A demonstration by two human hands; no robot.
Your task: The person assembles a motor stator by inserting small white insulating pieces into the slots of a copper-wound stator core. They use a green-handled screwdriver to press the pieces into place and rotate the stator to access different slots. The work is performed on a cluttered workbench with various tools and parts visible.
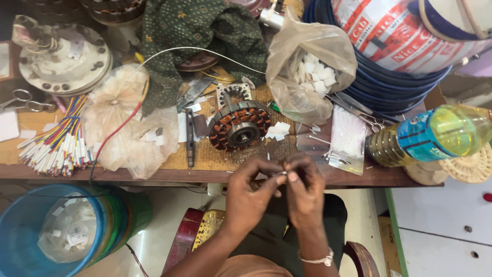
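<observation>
My left hand [251,192] and my right hand [303,190] meet just below the front edge of the wooden workbench [154,170]. Their fingertips pinch a small pale slip, maybe paper or insulation [281,175], between them. It is too small to tell more. A round motor stator [239,125] with copper-coloured windings and a steel hub lies on the bench just beyond my hands. A thin white wire [195,50] arcs over the bench behind it.
A clear bag of white slips [307,69] stands behind the stator, a bundle of coloured wires [56,143] lies left, a yellow-liquid bottle [435,134] right. Blue coiled tubing [379,82] lies at back right. A blue bucket [31,225] stands on the floor at left.
</observation>
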